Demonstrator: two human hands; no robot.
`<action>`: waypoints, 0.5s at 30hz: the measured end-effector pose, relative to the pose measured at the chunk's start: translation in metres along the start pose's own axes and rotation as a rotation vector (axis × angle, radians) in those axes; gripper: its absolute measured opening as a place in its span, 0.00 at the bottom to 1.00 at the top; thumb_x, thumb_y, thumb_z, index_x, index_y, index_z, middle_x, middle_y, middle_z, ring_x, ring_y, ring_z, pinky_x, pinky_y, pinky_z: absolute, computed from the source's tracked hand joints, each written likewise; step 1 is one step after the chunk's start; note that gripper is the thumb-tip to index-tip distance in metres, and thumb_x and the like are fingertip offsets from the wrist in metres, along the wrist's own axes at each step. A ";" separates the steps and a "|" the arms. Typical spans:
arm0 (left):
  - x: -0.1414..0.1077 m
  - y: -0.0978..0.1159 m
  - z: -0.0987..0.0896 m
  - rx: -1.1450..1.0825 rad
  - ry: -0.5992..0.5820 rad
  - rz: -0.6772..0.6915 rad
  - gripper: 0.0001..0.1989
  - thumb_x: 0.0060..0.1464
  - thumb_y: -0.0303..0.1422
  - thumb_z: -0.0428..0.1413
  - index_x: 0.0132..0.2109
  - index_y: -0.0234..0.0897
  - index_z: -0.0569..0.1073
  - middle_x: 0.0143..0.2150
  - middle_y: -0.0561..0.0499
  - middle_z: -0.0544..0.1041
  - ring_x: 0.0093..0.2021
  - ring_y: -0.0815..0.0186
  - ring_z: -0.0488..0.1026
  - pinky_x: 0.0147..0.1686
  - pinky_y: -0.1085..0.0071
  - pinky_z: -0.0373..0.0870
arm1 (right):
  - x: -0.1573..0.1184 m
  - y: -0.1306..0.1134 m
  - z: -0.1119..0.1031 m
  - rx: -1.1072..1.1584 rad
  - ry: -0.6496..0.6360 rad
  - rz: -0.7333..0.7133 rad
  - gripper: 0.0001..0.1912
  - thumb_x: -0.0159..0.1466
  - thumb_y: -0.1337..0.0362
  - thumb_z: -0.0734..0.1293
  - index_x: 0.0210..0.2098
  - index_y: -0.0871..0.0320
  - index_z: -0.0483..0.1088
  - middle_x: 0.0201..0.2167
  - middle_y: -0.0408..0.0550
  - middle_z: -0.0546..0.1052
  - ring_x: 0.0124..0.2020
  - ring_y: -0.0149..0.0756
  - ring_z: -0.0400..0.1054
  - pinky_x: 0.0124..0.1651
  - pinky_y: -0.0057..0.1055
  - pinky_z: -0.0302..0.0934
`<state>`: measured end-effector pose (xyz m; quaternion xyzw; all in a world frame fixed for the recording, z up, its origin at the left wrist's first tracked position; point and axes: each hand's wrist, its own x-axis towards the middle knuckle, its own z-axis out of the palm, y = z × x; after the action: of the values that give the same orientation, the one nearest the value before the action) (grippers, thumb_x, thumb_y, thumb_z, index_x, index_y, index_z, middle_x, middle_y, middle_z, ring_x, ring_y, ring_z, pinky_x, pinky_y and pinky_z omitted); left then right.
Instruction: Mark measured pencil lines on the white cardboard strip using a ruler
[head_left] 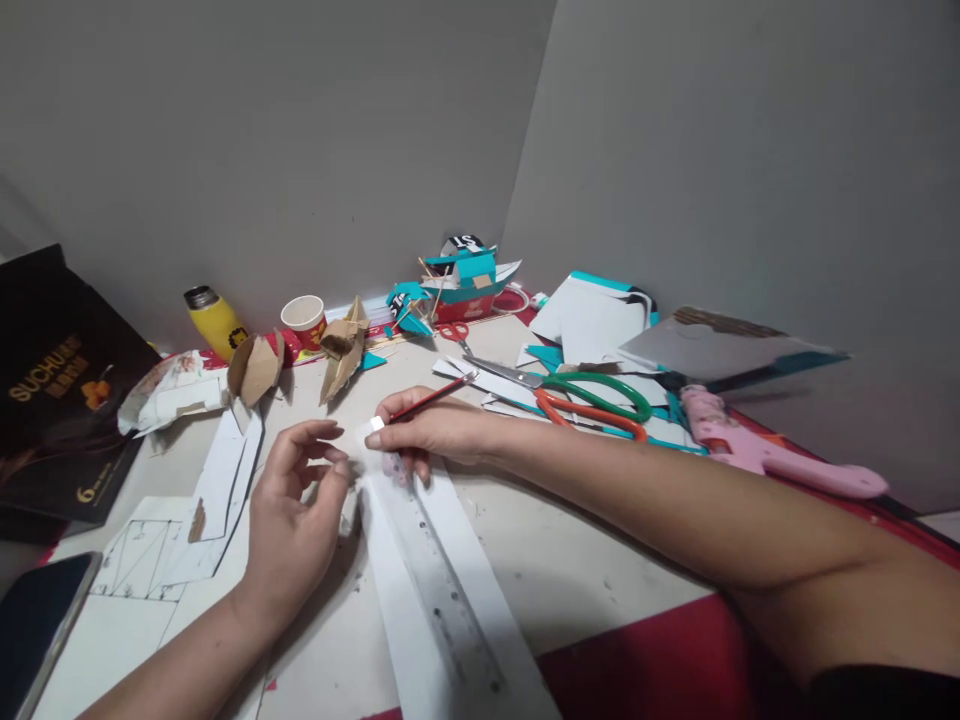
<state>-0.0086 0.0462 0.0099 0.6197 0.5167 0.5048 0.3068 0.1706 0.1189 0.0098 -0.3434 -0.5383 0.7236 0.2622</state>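
My right hand [427,432] pinches a small white eraser [373,428] between thumb and finger. A dark red and black pencil [431,398] also rests in that hand, pointing up and to the right. Just left of it, my left hand [300,495] is raised with its fingers curved and apart, holding nothing. Below my right hand, a clear ruler [442,590] lies lengthwise on a long white card strip [474,520]. The ruler's far end is partly hidden by my right fingers.
Green-and-orange-handled scissors [592,395] and a pink glue gun [795,465] lie on the right. A yellow bottle [217,325], paper cup [304,318] and model boat [469,280] stand at the back. A phone [45,625] and drawn sheet [139,560] are left.
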 end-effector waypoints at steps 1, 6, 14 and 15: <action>0.000 0.001 0.001 -0.010 0.016 -0.008 0.15 0.55 0.31 0.59 0.50 0.43 0.70 0.49 0.50 0.73 0.43 0.64 0.71 0.42 0.70 0.71 | 0.000 0.000 0.000 0.012 0.017 -0.007 0.14 0.51 0.63 0.74 0.26 0.59 0.65 0.15 0.40 0.74 0.13 0.28 0.68 0.11 0.18 0.60; 0.004 0.003 0.004 -0.213 -0.100 -0.283 0.26 0.54 0.39 0.61 0.57 0.44 0.63 0.41 0.52 0.74 0.30 0.69 0.72 0.30 0.71 0.74 | 0.002 0.002 -0.001 0.113 0.147 -0.080 0.13 0.54 0.64 0.73 0.28 0.58 0.63 0.14 0.38 0.73 0.12 0.28 0.67 0.10 0.17 0.59; 0.001 0.005 0.004 -0.381 -0.294 -0.441 0.38 0.49 0.36 0.66 0.63 0.42 0.58 0.28 0.59 0.73 0.21 0.71 0.69 0.24 0.73 0.69 | 0.002 0.000 0.002 0.056 0.084 -0.127 0.17 0.52 0.58 0.76 0.27 0.58 0.64 0.16 0.38 0.74 0.14 0.29 0.69 0.11 0.18 0.59; 0.002 0.005 0.003 -0.386 -0.299 -0.436 0.38 0.49 0.35 0.66 0.63 0.41 0.58 0.28 0.59 0.73 0.21 0.71 0.69 0.24 0.73 0.69 | 0.002 0.000 0.001 0.045 0.079 -0.127 0.18 0.52 0.57 0.76 0.27 0.58 0.64 0.16 0.39 0.73 0.14 0.30 0.70 0.11 0.19 0.59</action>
<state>-0.0040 0.0471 0.0140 0.4922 0.4810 0.4194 0.5920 0.1683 0.1201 0.0092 -0.3310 -0.5318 0.7032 0.3362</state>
